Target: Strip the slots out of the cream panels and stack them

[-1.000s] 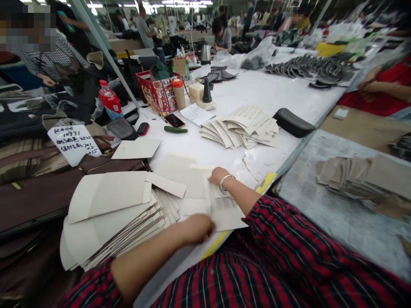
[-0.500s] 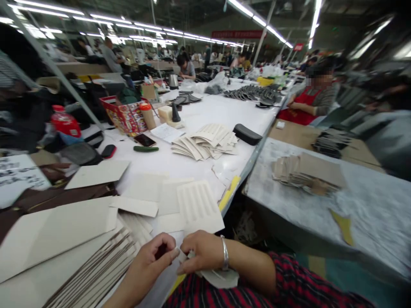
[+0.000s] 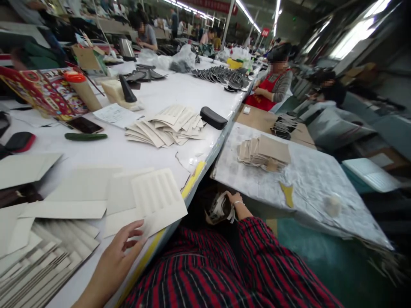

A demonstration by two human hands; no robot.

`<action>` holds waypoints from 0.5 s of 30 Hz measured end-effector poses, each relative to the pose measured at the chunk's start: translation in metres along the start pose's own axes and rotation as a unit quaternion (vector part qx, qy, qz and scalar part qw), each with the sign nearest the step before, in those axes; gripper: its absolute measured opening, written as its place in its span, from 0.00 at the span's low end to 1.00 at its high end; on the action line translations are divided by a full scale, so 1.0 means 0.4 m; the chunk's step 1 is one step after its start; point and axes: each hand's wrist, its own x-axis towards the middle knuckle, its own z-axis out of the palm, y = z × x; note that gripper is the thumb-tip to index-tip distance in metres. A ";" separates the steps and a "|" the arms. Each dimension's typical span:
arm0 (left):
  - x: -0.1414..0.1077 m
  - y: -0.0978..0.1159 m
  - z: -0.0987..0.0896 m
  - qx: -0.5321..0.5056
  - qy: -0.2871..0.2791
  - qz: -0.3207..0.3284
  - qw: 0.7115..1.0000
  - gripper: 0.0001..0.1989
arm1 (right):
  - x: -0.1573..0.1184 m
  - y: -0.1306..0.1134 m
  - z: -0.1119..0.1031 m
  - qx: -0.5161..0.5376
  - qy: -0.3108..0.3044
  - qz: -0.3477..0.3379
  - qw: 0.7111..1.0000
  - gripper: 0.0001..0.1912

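My left hand (image 3: 120, 254) rests at the table's front edge, fingers apart and slightly bent. Its fingertips lie at the lower left corner of a cream card with raised ribs (image 3: 158, 194); I cannot tell whether they press on it. Low between the two tables, my right hand (image 3: 236, 198) reaches over a box of pale scraps (image 3: 219, 208). Its fingers point down and blend into the scraps, so their grip is unclear. Flat cream cards (image 3: 81, 184) lie left of the ribbed one, and a fanned stack of cards (image 3: 48, 256) fills the lower left.
Farther up the white table sit a pile of cream pieces (image 3: 168, 124), a black case (image 3: 213, 117), a green cucumber-like object (image 3: 85, 136) and a phone (image 3: 85, 125). On the right-hand table is a beige stack (image 3: 265, 152). A co-worker in a red apron (image 3: 265, 92) sits beyond.
My right hand has left the front of my body and gone down to the scrap box. My left hand has moved left and its pinch has opened. The view has turned right.
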 end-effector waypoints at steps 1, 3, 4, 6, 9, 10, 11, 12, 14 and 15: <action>-0.007 -0.011 0.003 0.006 0.023 0.019 1.000 0.24 | -0.002 0.007 0.008 0.003 -0.007 0.001 1.000 0.23; -0.015 -0.030 0.009 0.034 0.075 0.057 0.995 0.22 | -0.022 -0.002 0.020 0.015 -0.024 -0.021 0.999 0.21; -0.014 -0.036 0.011 0.056 0.099 0.071 0.991 0.21 | -0.039 -0.020 0.026 0.040 -0.041 -0.045 0.997 0.20; -0.003 -0.040 0.019 0.103 0.130 0.092 0.982 0.22 | -0.085 -0.079 0.042 0.129 -0.092 -0.106 0.982 0.19; 0.022 -0.034 0.036 0.152 0.136 0.120 0.972 0.26 | -0.182 -0.192 0.074 0.238 -0.163 -0.201 0.936 0.20; 0.027 -0.035 0.043 0.160 0.132 0.128 0.970 0.28 | -0.217 -0.225 0.087 0.230 -0.176 -0.228 0.930 0.20; 0.030 -0.039 0.051 0.165 0.129 0.138 0.968 0.29 | -0.248 -0.253 0.101 0.203 -0.192 -0.249 0.927 0.20; 0.031 -0.047 0.059 0.166 0.130 0.152 0.966 0.30 | -0.273 -0.274 0.115 0.168 -0.206 -0.264 0.927 0.19; 0.035 -0.078 0.073 0.163 0.140 0.186 0.959 0.28 | -0.303 -0.301 0.134 0.101 -0.212 -0.297 0.926 0.16; 0.041 -0.097 0.077 0.154 0.164 0.190 0.956 0.27 | -0.308 -0.309 0.136 0.079 -0.199 -0.320 0.923 0.14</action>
